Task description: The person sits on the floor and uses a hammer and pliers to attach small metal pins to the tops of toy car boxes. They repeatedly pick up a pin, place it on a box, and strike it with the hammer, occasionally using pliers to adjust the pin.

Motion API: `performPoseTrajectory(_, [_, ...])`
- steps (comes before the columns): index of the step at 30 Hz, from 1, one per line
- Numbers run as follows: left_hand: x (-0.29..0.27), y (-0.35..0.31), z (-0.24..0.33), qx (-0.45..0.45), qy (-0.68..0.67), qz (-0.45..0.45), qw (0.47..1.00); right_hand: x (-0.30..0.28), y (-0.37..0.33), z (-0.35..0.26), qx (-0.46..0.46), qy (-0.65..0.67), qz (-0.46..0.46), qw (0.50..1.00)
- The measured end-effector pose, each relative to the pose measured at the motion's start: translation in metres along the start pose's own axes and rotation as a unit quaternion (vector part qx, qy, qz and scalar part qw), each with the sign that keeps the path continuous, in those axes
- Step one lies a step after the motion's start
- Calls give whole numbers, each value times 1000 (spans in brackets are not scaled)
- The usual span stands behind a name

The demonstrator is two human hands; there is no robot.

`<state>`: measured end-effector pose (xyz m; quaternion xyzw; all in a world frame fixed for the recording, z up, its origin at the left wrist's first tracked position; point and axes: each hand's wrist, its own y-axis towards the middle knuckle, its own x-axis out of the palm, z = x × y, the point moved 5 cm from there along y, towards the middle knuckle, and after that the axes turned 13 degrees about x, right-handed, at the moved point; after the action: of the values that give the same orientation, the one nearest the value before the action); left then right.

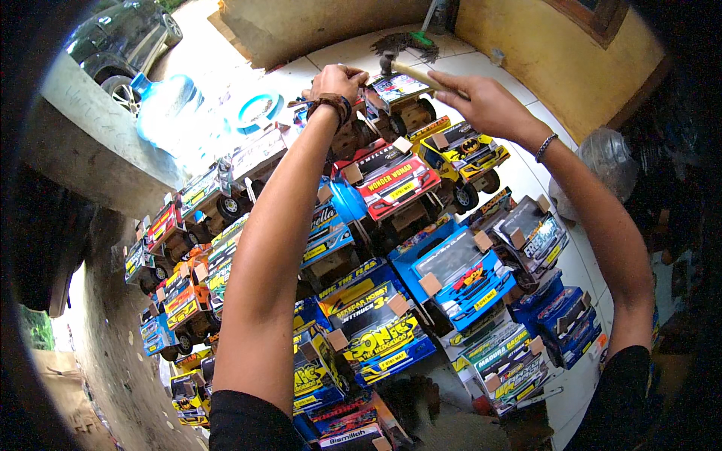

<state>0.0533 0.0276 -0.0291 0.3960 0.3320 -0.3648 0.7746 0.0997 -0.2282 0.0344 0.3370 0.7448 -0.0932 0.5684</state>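
Note:
My right hand grips a hammer by its pale wooden handle. The dark hammer head is raised just above a toy truck with a white and blue printed top, in the far row. Beside the hammer head, my left hand is closed in a pinch over the neighbouring truck parts; what its fingertips hold is too small to make out. Nearer to me stand a red toy truck and a yellow one, both with black wheels and small brown flaps at the windscreen.
Rows of printed toy trucks crowd the floor below my arms, among them a large blue one. A blue basin and a big water bottle stand at the far left. A green-headed broom rests near the yellow wall.

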Motion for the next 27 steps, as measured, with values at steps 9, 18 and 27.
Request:
performPoseTrajectory(9, [-3,-4,5,-20,13,-11,1000,2,-8,-1,40,-23,13,999])
performPoseTrajectory(18, [-2,-3,4,-23,25,-8,999,2,-12,-4,19,-23,16,999])
performPoseTrajectory(27, [2,-1,-1,-39,-20,-12,999,11,-19,-2,-16,-22,73,997])
